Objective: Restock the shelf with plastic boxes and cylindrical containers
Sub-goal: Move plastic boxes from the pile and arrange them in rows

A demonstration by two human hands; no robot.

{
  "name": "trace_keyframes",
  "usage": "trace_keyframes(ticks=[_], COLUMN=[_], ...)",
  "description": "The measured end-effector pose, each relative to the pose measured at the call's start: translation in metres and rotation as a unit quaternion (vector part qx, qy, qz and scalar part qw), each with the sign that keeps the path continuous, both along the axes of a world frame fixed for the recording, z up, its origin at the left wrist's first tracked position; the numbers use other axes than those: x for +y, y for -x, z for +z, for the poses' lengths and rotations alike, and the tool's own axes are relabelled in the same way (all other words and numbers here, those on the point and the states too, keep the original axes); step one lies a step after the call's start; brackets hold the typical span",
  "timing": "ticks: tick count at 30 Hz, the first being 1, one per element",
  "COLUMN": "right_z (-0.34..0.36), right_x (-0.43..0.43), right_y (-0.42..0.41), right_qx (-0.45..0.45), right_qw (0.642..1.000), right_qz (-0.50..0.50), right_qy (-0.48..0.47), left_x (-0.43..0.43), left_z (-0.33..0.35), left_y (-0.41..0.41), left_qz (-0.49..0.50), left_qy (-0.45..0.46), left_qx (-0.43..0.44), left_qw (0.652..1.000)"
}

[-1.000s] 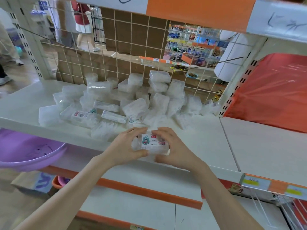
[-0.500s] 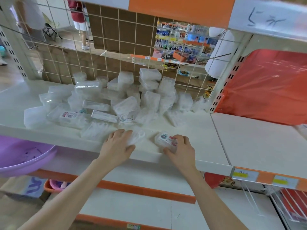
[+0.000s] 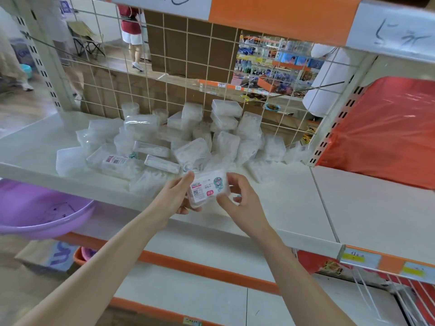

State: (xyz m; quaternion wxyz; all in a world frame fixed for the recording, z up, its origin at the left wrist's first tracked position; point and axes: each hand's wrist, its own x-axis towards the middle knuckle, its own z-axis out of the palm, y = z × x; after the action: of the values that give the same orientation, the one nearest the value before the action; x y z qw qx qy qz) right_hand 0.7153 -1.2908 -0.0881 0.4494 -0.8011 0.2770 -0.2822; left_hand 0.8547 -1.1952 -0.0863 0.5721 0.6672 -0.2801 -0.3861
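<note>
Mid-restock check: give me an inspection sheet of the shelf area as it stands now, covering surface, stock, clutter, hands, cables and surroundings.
Surface: white shelf, with price tags on its right front edge.
Job's things: labelled plastic box held in front of the stock; loose pile of clear plastic boxes toward the back; round containers at the pile's back left.
Clutter: purple basin under the shelf's left end; orange bag in the bay to the right.
Grippers: left hand and right hand each grip an end of it.
Cables: nothing seen.
Surroundings: wire grid behind; a person stands beyond.
</note>
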Motion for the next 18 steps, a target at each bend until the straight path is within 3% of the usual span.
trace_keyframes(ticks=[10, 13, 15, 18], right_z=[0.007, 0.010, 0.015, 0.018], right_x=[0.003, 0.003, 0.000, -0.005], right_y=[-0.008, -0.010, -0.011, -0.011], right_qx=[-0.050, -0.107, -0.156, -0.152], right_qw=[0.976, 0.948, 0.917, 0.919], right_qz=[-0.016, -0.051, -0.073, -0.068], right_qy=[-0.211, -0.296, -0.360, -0.357], left_x=[0.013, 0.017, 0.021, 0.023], left_z=[0.001, 0.000, -0.001, -0.001], left_y=[0.001, 0.000, 0.000, 0.000], left_qz=[-0.037, -0.074, -0.131, -0.168], left_qy=[0.008, -0.004, -0.025, -0.039], left_qx=[0.008, 0.004, -0.030, -0.084], left_qw=[0.999, 0.997, 0.991, 0.981])
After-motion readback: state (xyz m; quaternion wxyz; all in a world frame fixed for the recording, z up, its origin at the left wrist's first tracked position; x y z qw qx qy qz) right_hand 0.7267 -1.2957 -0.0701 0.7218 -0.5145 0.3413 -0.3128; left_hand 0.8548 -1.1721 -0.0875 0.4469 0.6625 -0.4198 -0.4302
